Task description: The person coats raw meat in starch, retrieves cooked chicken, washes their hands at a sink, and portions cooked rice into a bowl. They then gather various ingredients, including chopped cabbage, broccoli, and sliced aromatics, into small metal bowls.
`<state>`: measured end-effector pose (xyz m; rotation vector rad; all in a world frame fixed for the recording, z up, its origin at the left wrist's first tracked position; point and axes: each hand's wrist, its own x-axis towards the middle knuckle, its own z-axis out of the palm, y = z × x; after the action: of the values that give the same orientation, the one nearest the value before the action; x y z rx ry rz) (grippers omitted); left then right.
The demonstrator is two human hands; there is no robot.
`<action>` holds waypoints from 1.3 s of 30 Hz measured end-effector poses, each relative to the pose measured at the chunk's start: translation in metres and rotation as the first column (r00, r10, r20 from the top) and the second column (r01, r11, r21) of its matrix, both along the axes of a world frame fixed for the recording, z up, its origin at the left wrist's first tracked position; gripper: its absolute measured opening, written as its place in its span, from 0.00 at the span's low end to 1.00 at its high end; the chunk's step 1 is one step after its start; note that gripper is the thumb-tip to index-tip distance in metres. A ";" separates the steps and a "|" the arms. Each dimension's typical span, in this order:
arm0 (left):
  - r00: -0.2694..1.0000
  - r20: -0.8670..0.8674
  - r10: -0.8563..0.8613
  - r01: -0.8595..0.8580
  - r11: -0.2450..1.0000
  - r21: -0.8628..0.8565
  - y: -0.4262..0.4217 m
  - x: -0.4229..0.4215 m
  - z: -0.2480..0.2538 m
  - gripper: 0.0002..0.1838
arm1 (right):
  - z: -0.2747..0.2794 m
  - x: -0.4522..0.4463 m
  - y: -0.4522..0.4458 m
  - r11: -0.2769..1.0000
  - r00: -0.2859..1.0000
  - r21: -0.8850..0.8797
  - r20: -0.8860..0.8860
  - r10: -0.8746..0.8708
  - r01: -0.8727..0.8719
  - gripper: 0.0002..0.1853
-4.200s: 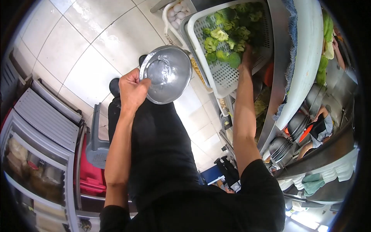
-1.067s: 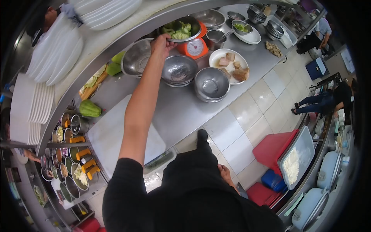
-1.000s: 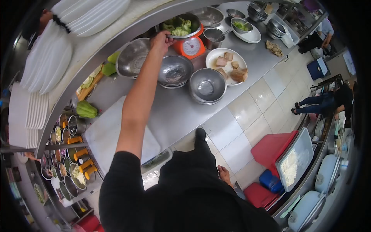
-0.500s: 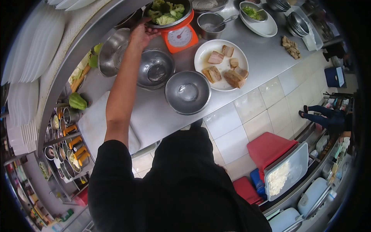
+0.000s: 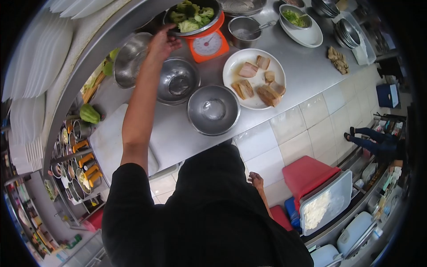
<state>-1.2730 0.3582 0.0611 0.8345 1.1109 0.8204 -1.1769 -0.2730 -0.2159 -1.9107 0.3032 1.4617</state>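
My left hand (image 5: 163,43) reaches out beside the metal bowl (image 5: 168,18) of green broccoli pieces (image 5: 192,17). Its fingers are apart, with one at or very near the bowl's rim; contact is hard to tell. The bowl rests on an orange dial scale (image 5: 208,46). Below that forearm lies a perforated metal bowl (image 5: 126,66), with a plain metal bowl (image 5: 187,73) to its right. Another metal bowl (image 5: 213,127) stands nearer the table edge. My right hand (image 5: 255,180) hangs low by my side over the floor, fingers loosely bent and apart, holding nothing visible.
A white plate (image 5: 231,66) of meat chunks sits right of the scale. Behind it are a metal pot (image 5: 244,42) and a bowl of chopped greens (image 5: 294,18). A white cutting board (image 5: 111,138) lies left. Red bins (image 5: 307,178) stand on the floor; another person's legs (image 5: 369,135) show farther right.
My left hand has shifted slightly, its fingers spreading away from the broccoli bowl's rim. My right hand has come into view at my side. The camera view has tilted a little.
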 end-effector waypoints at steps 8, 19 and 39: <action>0.923 0.283 0.259 -0.269 0.963 -0.005 -0.039 -0.070 0.023 0.05 | -0.015 0.014 0.012 0.968 0.968 0.027 -0.008 0.249 -0.249 0.25; 0.728 0.234 0.645 -0.646 0.759 -0.082 -0.166 -0.381 -0.093 0.06 | 0.077 -0.031 0.102 0.627 0.628 0.102 -0.026 0.778 -0.773 0.34; 0.991 -0.033 -0.126 0.124 0.990 -0.072 -0.390 -0.492 -0.035 0.10 | 0.309 -0.069 0.318 0.557 -0.466 -0.474 0.869 0.167 -0.683 0.13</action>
<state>-1.7647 -0.0314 0.0262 0.8548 1.1023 0.6606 -1.2460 0.0450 0.0933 -2.2085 -1.8000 -0.2753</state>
